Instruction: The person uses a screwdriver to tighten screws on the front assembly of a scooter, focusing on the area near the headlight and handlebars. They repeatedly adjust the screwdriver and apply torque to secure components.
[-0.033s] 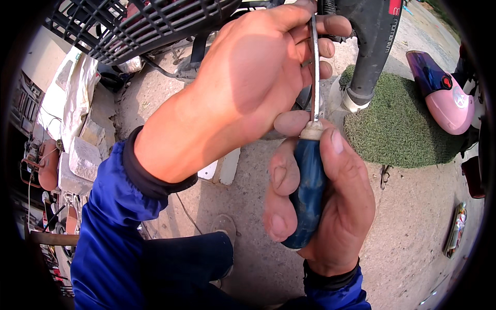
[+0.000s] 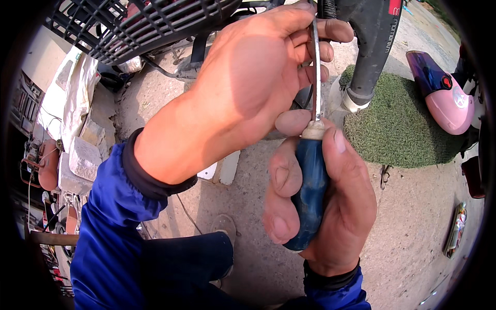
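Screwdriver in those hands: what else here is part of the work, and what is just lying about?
In use:
- blue-handled screwdriver, gripped by the right hand
- its metal shaft, steadied by the left hand

Lying about:
- black wire basket
- green mat
- pink scooter panel
- can on the ground
- another person's trouser leg and shoe

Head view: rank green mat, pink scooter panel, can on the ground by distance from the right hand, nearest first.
From the right hand:
1. Green mat, just above and to its right.
2. Can, low on the right, lying on the ground.
3. Pink scooter panel, upper right, beyond the mat.
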`<state>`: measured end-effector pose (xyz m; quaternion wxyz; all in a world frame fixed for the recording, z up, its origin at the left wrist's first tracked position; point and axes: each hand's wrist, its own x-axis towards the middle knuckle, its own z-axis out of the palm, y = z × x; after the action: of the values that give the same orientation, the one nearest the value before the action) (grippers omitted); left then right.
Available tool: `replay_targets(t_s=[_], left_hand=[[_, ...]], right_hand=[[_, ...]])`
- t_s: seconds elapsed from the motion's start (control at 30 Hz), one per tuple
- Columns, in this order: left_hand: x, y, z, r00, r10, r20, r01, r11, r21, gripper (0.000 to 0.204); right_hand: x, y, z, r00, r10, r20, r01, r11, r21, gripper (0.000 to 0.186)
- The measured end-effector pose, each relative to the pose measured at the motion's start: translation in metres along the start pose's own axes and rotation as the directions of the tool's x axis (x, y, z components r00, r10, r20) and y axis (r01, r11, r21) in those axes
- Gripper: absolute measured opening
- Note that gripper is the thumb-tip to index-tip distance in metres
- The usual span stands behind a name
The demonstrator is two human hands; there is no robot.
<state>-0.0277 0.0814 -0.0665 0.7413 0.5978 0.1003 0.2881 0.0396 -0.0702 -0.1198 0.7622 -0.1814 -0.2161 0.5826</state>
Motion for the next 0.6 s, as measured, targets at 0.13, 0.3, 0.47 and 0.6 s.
replay_targets(t_s=[0.13, 0.3, 0.47, 0.6], left_hand=[[-0.007, 0.002, 0.001, 1.000, -0.013, 0.006, 0.013, 1.000, 0.007, 0.030], [-0.007, -0.004, 0.000, 0.998, -0.006, -0.060, 0.010, 0.998, 0.060, 0.031], [-0.007, -0.001, 0.001, 0.991, -0.007, -0.133, 0.021, 0.994, 0.105, 0.032], [-0.005, 0.001, 0.000, 0.991, 0.016, -0.137, -0.003, 0.996, 0.092, 0.032]], right_hand=[[0.000, -0.004, 0.002, 0.998, 0.021, 0.060, -0.024, 0.999, 0.044, 0.051], [0.001, 0.009, 0.005, 0.994, 0.015, 0.107, -0.038, 0.974, 0.222, 0.052], [0.006, 0.017, 0.009, 0.985, 0.002, 0.172, -0.059, 0.944, 0.325, 0.053], [0.012, 0.015, 0.012, 0.983, -0.021, 0.182, -0.025, 0.970, 0.243, 0.054]])
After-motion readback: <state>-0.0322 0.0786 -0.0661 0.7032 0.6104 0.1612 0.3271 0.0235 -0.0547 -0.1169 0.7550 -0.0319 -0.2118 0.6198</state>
